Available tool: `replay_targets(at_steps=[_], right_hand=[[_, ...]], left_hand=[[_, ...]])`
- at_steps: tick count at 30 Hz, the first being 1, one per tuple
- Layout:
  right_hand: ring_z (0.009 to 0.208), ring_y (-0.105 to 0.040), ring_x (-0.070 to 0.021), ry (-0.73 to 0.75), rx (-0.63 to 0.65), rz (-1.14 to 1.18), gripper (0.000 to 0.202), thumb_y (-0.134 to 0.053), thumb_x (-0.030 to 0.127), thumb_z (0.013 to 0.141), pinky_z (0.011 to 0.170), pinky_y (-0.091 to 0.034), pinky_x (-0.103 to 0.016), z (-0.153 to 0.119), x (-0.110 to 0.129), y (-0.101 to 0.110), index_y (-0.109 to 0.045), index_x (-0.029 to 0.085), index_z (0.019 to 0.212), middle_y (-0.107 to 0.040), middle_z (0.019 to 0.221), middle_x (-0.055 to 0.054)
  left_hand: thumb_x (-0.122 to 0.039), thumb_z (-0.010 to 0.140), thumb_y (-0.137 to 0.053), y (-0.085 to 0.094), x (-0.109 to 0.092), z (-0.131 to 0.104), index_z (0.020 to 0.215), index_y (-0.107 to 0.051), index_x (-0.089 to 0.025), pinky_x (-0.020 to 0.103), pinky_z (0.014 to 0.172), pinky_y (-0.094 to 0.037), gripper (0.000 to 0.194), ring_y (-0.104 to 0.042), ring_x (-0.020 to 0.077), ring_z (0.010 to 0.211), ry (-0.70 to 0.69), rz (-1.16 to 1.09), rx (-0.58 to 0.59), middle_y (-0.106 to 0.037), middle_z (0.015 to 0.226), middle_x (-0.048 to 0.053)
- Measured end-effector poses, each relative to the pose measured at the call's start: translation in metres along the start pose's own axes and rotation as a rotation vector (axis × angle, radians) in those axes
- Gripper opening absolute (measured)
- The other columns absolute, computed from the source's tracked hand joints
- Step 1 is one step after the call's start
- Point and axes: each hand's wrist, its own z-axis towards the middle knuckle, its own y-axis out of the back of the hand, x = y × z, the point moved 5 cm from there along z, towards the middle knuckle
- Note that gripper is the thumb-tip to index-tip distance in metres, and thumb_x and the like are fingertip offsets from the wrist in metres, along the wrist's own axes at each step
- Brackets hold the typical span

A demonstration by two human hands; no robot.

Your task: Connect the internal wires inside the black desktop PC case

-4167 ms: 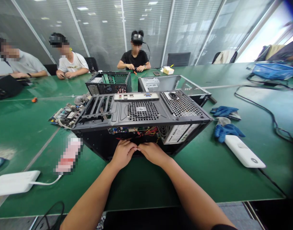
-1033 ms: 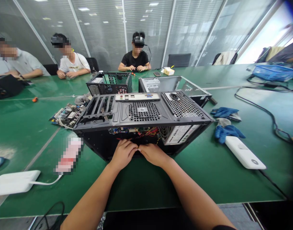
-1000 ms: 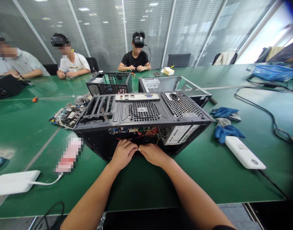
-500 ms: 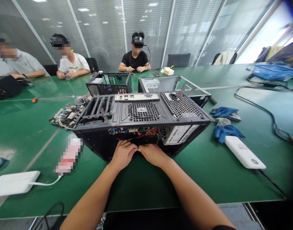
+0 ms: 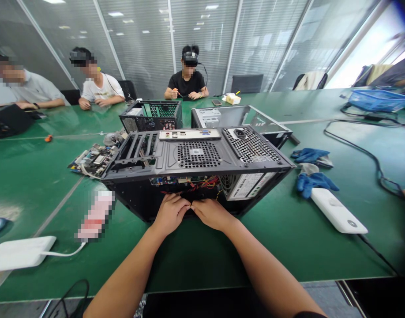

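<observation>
PC case (image 5: 197,171) just ahead of hands (image 5: 171,213), prob. touching.

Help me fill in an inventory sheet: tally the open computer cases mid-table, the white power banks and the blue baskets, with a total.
Open computer cases: 3 (near case, black case behind, silver-panelled case behind)
White power banks: 2 (left power bank, right power bank)
Blue baskets: 1
Total: 6

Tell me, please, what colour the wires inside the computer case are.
The wires look mostly red, with some yellow, in the head view.
</observation>
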Motion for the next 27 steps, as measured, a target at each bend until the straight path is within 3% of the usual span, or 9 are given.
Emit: replay_targets(at_steps=[10, 20, 27], right_hand=[[0.085, -0.069, -0.0208, -0.018, 0.031, -0.141, 0.026, -0.041, 0.023, 0.101, 0.068, -0.041, -0.027, 0.0023, 0.003, 0.0001, -0.067, 0.019, 0.099, -0.073, 0.094, -0.008], [0.081, -0.067, -0.0164, -0.003, -0.002, -0.036, 0.031, -0.037, 0.028, 0.103, 0.07, -0.038, -0.026, -0.0005, 0.0009, 0.0001, -0.065, 0.019, 0.094, -0.072, 0.092, -0.006], [0.086, -0.068, -0.0194, -0.01, 0.037, -0.101, 0.03, -0.038, 0.027, 0.102, 0.072, -0.042, -0.026, 0.002, 0.0016, -0.0021, -0.067, 0.019, 0.1, -0.073, 0.095, -0.008]], left_hand=[[-0.02, 0.092, -0.059, -0.0009, -0.0004, 0.0008, 0.088, -0.067, -0.022, 0.038, 0.085, -0.042, 0.009, -0.061, 0.0218, 0.087, 0.021, -0.019, 0.035, -0.068, 0.08, 0.001], [-0.022, 0.093, -0.059, -0.0008, 0.0011, -0.0005, 0.09, -0.069, -0.024, 0.036, 0.084, -0.042, 0.01, -0.06, 0.0212, 0.089, 0.024, -0.032, 0.012, -0.067, 0.081, 0.001], [-0.02, 0.094, -0.057, -0.0014, 0.0004, 0.0002, 0.089, -0.068, -0.023, 0.038, 0.086, -0.042, 0.013, -0.061, 0.0226, 0.092, 0.014, -0.024, 0.021, -0.067, 0.08, 0.002]])
